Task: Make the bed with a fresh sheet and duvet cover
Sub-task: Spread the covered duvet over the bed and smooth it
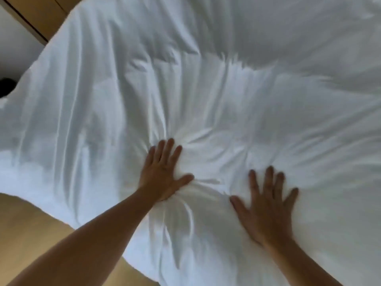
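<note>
A white duvet (206, 89) in its cover fills most of the view, spread over the bed and creased around my hands. My left hand (160, 172) lies flat on it with fingers straight, pressing the fabric so that folds fan out from the palm. My right hand (268, 205) presses flat a little nearer and to the right, fingers spread. Both forearms reach in from the bottom. The mattress and any sheet underneath are hidden by the duvet.
Light wooden floor (41, 234) shows at the lower left beside the bed's edge. At the upper left stand a wooden panel (41, 15) and a white wall. A dark object (7, 86) sits at the far left edge.
</note>
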